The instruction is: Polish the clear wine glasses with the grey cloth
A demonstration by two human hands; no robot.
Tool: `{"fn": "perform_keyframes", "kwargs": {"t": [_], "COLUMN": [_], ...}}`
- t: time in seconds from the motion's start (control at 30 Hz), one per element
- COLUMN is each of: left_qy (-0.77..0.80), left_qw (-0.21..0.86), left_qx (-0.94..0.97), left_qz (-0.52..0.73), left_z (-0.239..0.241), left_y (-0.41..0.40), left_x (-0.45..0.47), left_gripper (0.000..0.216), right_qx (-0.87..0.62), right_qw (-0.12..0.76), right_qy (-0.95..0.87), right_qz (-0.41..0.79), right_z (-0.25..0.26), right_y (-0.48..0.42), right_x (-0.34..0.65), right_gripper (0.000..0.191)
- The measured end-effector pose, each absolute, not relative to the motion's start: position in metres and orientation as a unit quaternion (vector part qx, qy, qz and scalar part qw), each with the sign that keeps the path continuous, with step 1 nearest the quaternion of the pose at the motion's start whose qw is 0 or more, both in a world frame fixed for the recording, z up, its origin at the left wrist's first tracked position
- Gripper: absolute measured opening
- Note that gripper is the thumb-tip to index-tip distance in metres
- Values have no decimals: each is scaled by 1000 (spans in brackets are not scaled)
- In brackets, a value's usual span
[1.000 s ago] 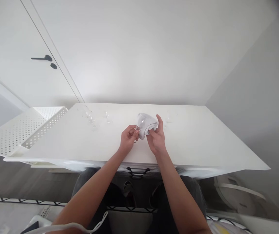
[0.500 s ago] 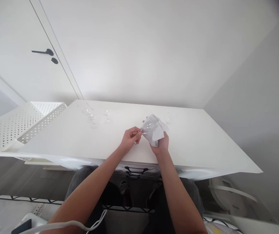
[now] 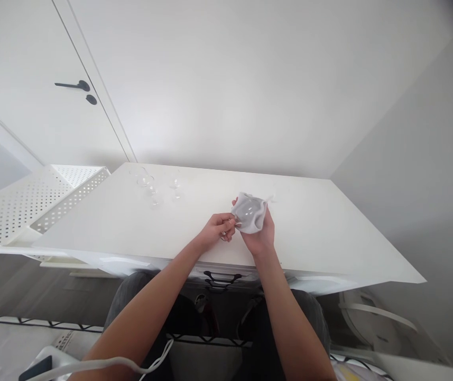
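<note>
Over the middle of a white table (image 3: 321, 233), my left hand (image 3: 218, 230) pinches the stem of a clear wine glass (image 3: 230, 225) that lies tipped toward the right. My right hand (image 3: 262, 235) is closed round a white cloth (image 3: 250, 211), which is bunched over the bowl of that glass. The bowl is mostly hidden by the cloth. Both hands are close together above the table's near half.
Several clear stemmed glasses (image 3: 149, 185) stand at the table's far left, one more (image 3: 276, 194) just beyond the cloth. A white perforated rack (image 3: 24, 209) adjoins the table's left edge. A door with a black handle (image 3: 71, 84) is behind. A black handle (image 3: 219, 277) sits under the table's front.
The cloth has been turned and re-bunched around the glass bowl. My right hand shifted from beside the cloth to under it, and both hands drifted slightly right.
</note>
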State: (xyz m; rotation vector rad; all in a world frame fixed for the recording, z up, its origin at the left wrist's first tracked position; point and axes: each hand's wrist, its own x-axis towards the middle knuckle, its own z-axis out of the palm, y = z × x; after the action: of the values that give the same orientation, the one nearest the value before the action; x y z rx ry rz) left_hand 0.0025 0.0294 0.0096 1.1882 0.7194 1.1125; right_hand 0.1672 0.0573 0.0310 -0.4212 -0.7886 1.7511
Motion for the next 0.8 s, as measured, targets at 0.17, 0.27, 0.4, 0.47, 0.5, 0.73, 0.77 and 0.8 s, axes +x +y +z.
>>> {"fn": "perform_keyframes", "kwargs": {"t": [0.17,0.27,0.4,0.47,0.5,0.73,0.77,0.8], "left_qy": [285,336,397,381,367,297,306,316], "left_qw": [630,498,386,448,497,662,650,631], "left_qx": [530,600,649,612,578,423,435,458], "left_qz": [492,528,522,528,534,543,543,540], "left_z": [11,11,7,7,7,12,12,11], "left_y": [30,26,24,26,28,33,32,31], "left_x": [1,10,17,15,12,1,2,5], "left_gripper": [43,41,38,39,40,39,40,41], "right_qx": [-174,-251,-323,-272,-238,-210,-221,-232], "right_qw": [570,640,692,652,625,572,574,582], "right_qy": [-408,-411,-353,-364,-370,-376,-388,-398], "right_qz": [692,599,541,607,645,698,686,669], "right_z": [24,21,26,33,36,34,32,30], "right_y": [50,46,46,48,49,47,46,45], "right_x": [163,151,149,158,163,165,161,157], "right_gripper": [57,49,50,56,62,62,60,59]}}
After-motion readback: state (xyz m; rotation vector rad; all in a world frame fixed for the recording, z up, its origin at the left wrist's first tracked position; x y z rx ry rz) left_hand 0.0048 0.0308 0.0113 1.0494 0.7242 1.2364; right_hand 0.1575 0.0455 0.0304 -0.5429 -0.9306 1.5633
